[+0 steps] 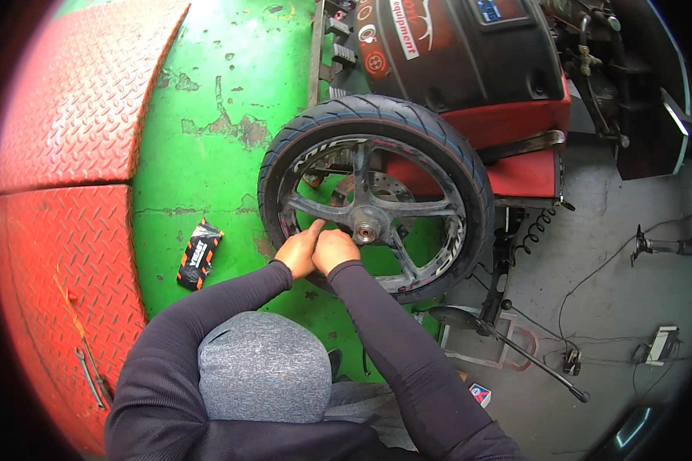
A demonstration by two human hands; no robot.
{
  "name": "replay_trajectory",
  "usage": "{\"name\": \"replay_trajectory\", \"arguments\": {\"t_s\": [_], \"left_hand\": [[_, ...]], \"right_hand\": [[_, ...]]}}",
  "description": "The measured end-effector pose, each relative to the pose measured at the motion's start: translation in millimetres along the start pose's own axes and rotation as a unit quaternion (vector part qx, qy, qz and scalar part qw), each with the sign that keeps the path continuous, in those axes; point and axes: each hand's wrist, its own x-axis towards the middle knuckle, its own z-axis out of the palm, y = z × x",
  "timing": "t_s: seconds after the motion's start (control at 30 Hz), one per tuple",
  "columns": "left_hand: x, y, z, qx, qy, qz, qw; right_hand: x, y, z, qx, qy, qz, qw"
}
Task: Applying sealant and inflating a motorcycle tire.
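- Nearest the lens: a raised knee in grey fabric (264, 369), flanked by two forearms in dark long sleeves (396, 338) entering from the lower edge.
- Left hand (298, 250): set against the lower left part of the wheel, beside the hub. Fingers are held together and curled toward a spoke; whether they grip anything cannot be told.
- Right hand (334, 249): touching the left hand, just left of the hub. It is closed into a loose fist, knuckles up; whatever lies under it is hidden.
- Motorcycle wheel (377, 196): stands upright on the green floor (207, 107), leaning against or close to a red-and-black machine (469, 69); contact cannot be confirmed. Black tyre fitted on a dark spoked rim, metal hub (366, 230) at centre, brake disc visible behind the spokes.
- Small black-and-orange packet (199, 254): lies flat on the green floor, left of the wheel and apart from both hands.
- Red chequer-plate ramp (69, 154): occupies the left side; a spanner (91, 376) lies on its lower part.
- Grey concrete floor (607, 230) to the right carries cables and a long-handled tool (515, 342).
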Motion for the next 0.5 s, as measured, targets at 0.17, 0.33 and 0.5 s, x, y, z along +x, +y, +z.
{"name": "replay_trajectory", "arguments": {"t_s": [0.17,0.33,0.5], "left_hand": [[1,-12,5,-0.001,-0.003,-0.006,1.000],[-1,-7,-2,0.024,-0.037,-0.050,0.998],[2,-4,3,0.016,-0.014,-0.003,1.000]], "right_hand": [[2,3,9,0.012,0.013,0.017,1.000],[0,-2,-3,0.031,-0.030,0.022,0.999],[5,1,8,0.019,-0.007,0.032,0.999]]}}
